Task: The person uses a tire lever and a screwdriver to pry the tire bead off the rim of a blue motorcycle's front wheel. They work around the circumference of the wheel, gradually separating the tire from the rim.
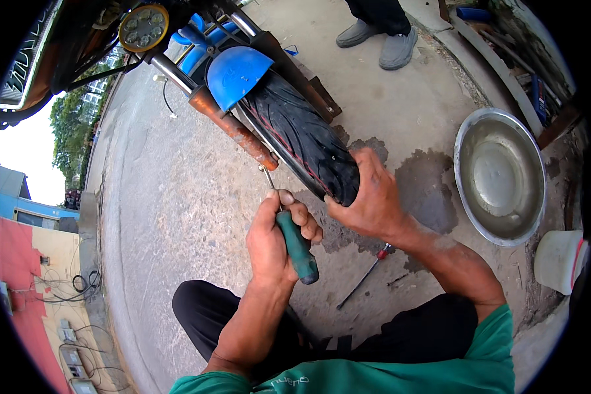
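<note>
My left hand (276, 233) is closed round the green handle of a screwdriver (297, 248). The screwdriver's metal shaft points up and away, its tip at the lower end of the orange fork leg (238, 136). Whether the tip sits in a fastener is too small to tell. My right hand (370, 202) grips the near end of the black front tyre (302, 134), fingers over the tread and thumb at the rim side. A blue mudguard (238, 73) covers the top of the wheel. Part of the wheel's far side is hidden by the tyre.
A second screwdriver with a red handle (383, 252) lies on the ground before my knees. At right stand a metal basin (499, 177) holding water and a white bucket (558, 261). Wet patches (423, 190) mark the concrete. Another person's grey shoes (397, 49) are beyond the wheel.
</note>
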### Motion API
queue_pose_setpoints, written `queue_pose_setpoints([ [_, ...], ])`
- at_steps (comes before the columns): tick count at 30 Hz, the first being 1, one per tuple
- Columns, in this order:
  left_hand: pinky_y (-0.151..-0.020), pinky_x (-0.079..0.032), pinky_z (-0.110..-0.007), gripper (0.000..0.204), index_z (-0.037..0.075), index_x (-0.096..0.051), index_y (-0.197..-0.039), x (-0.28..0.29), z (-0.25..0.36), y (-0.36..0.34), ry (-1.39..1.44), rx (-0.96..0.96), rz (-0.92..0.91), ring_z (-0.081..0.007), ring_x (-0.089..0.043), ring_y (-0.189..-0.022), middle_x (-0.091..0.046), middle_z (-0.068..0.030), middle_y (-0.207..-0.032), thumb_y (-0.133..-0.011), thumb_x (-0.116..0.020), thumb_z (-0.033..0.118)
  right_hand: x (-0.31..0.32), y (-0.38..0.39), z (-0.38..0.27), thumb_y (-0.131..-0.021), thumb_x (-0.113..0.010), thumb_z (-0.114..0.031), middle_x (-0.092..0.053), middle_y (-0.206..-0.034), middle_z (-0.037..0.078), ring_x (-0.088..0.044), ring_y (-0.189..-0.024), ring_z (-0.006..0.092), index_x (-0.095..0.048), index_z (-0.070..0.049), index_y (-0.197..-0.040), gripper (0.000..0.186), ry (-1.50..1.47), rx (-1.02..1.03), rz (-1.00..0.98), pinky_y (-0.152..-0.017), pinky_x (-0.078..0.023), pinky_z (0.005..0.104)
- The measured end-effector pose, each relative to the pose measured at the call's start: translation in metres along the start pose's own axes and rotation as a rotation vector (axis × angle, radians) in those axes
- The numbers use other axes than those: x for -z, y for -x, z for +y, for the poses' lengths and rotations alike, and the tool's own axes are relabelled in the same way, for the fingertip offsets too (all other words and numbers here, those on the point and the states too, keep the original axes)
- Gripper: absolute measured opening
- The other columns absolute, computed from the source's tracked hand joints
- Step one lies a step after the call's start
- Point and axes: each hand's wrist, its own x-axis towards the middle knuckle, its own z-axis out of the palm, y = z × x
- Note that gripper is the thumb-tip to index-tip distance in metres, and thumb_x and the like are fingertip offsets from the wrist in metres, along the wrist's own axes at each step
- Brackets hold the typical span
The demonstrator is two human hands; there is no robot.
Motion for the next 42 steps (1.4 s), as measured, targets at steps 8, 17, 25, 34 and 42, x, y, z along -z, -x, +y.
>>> queue_pose_setpoints([
  [8, -0.065, -0.054, -0.033, 0.032, -0.001, -0.062, -0.107, 0.025, -0.022, -0.009, -0.354, -0.143, -0.055, -0.0208, -0.065, -0.069, -0.070, -0.0151, -0.092, -0.108, -0.053, 0.030, -0.005, 0.004, 0.006, -0.071, -0.083, -0.018, -0.057, -0.112, 0.020, -0.064, -0.102, 0.0431, -0.050, 0.000, -0.124, 0.064, -0.023, -0.013, 0.000, -0.086, -0.054, 0.0511],
  [17, -0.055, -0.046, -0.026, 0.027, 0.003, -0.060, -0.107, 0.020, 0.000, -0.058, -0.557, -0.444, 0.020, -0.0134, -0.056, -0.060, -0.061, -0.0044, -0.072, -0.101, -0.069, 0.027, -0.013, 0.016, 0.009, -0.067, -0.087, -0.020, -0.058, -0.114, 0.019, -0.064, -0.105, 0.0401, -0.048, -0.001, -0.126, 0.074, 0.013, -0.003, -0.004, -0.089, -0.053, 0.0492],
  [25, -0.050, -0.044, -0.024, 0.035, 0.006, -0.063, -0.098, 0.035, -0.016, -0.061, -0.484, -0.229, -0.029, -0.0106, -0.056, -0.053, -0.061, -0.0029, -0.065, -0.101, -0.069, 0.041, 0.013, 0.002, -0.014, -0.070, -0.086, -0.031, -0.059, -0.115, 0.019, -0.064, -0.106, 0.0404, -0.050, -0.001, -0.126, 0.073, 0.077, -0.074, -0.208, -0.089, -0.053, 0.0495],
  [34, -0.055, -0.047, -0.025, 0.044, 0.006, -0.064, -0.098, 0.062, -0.012, -0.086, -0.498, -0.143, -0.304, -0.0105, -0.058, -0.061, -0.060, -0.0009, -0.071, -0.093, -0.077, 0.048, 0.025, -0.004, -0.027, -0.072, -0.086, -0.037, -0.060, -0.116, 0.021, -0.065, -0.105, 0.0413, -0.050, 0.001, -0.127, 0.077, 0.168, -0.128, -0.335, -0.089, -0.054, 0.0495],
  [42, -0.056, -0.047, -0.028, 0.053, 0.005, -0.066, -0.101, 0.056, 0.017, -0.106, -0.621, 0.037, -0.645, -0.0141, -0.061, -0.060, -0.065, -0.0026, -0.076, -0.081, -0.087, 0.049, 0.026, 0.002, -0.015, -0.073, -0.088, -0.042, -0.061, -0.116, 0.022, -0.067, -0.104, 0.0405, -0.053, 0.002, -0.125, 0.077, 0.234, -0.061, -0.297, -0.085, -0.055, 0.0492],
])
